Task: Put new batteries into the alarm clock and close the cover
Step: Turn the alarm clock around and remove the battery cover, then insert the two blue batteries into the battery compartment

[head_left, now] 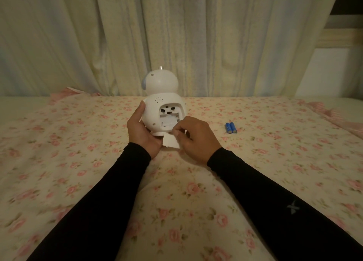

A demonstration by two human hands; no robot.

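Note:
A white robot-shaped alarm clock (157, 88) stands upright on the flowered bedsheet with its back toward me. Its battery compartment (169, 119) is open and looks empty. My left hand (142, 131) grips the clock's left side and base. The white battery cover (170, 141) is off and hangs just below the compartment, pinched in the fingers of my right hand (196, 136). Two blue batteries (230, 127) lie side by side on the sheet to the right of that hand, apart from it.
The flowered bedsheet (176, 202) covers the whole surface in front of me. Pale curtains (176, 35) hang right behind the clock. A pink striped cloth edge (334, 115) lies at the far right.

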